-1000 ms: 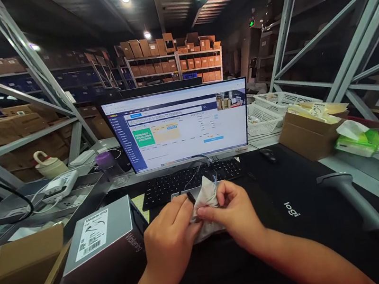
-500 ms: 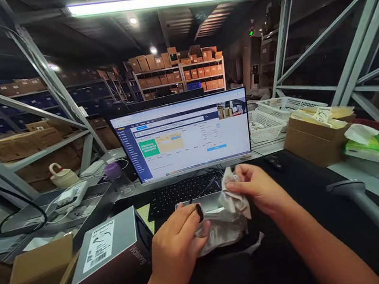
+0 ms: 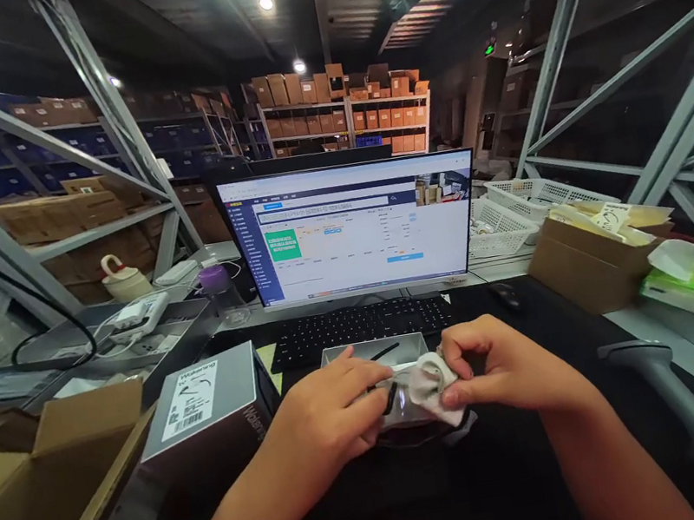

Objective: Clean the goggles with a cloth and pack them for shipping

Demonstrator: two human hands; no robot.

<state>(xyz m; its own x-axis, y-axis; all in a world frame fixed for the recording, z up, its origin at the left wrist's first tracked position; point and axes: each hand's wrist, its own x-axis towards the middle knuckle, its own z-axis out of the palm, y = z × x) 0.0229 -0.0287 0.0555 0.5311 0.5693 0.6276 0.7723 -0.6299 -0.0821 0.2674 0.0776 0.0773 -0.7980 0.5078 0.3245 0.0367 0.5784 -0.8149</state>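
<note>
My left hand [image 3: 324, 409] grips a crumpled clear plastic bag [image 3: 398, 419] from the left, over a shallow metal tray [image 3: 373, 352]. My right hand [image 3: 495, 364] pinches a white crumpled cloth [image 3: 431, 387] against the same bag. A small black strip [image 3: 390, 398] shows through the plastic, but what it is cannot be told. A thin black stick [image 3: 386, 350] lies across the tray's far part. Both hands hide much of the bag.
A black keyboard [image 3: 358, 330] and monitor [image 3: 352, 228] stand just beyond the tray. To the left sit a grey Wakening product box [image 3: 205, 405] and an open carton [image 3: 27, 486]. On the right lie a barcode scanner [image 3: 663, 386] and a mouse [image 3: 506, 296].
My right hand has moved down and left, bringing the white cloth against the bag. The hands are closer together, and the metal tray now shows beyond them.
</note>
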